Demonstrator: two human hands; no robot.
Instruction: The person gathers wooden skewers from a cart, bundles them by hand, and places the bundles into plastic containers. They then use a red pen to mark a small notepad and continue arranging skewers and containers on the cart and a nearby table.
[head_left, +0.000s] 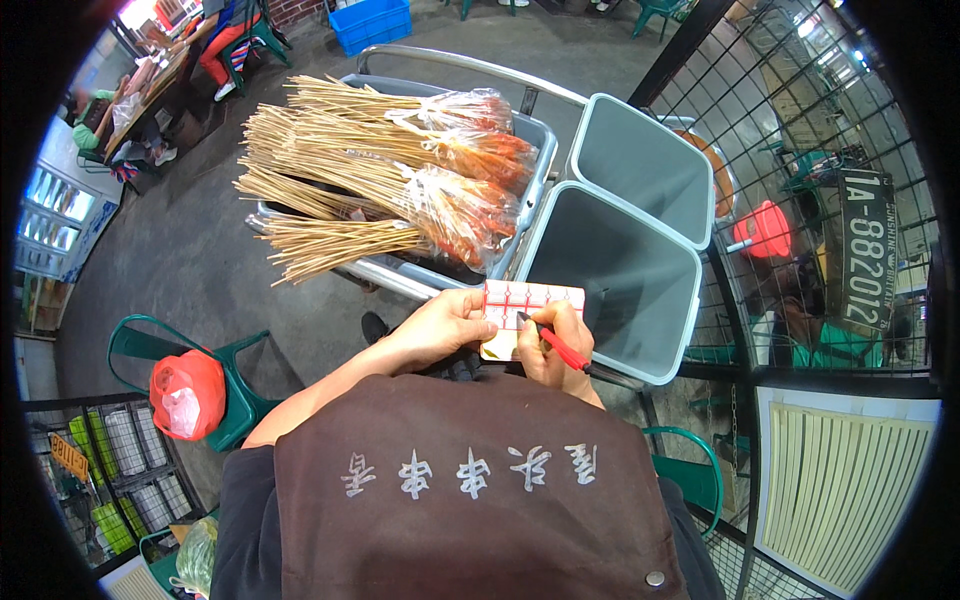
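Note:
My left hand (450, 330) grips the left edge of a small sheet of red-bordered sticker labels (540, 295), its thumb lying on top. A red marker pen (564, 348) is in my right hand (559, 345), its dark tip at the face of the sheet. Whether the tip touches the paper, I cannot tell. My right fingers hide the sheet's lower right part. Just beyond my hands, bundles of bamboo skewers (322, 150) lie in a grey plastic tub (544, 142). Clear plastic bags (465, 202) wrap their reddish food ends.
Two deep grey bins (637, 172) stand beside the tub on a metal-railed cart (480, 56). A green chair (244, 390) at left carries a red plastic bag (187, 394). Black wire mesh (780, 112) rises at right. People sit at a table (154, 86) far left.

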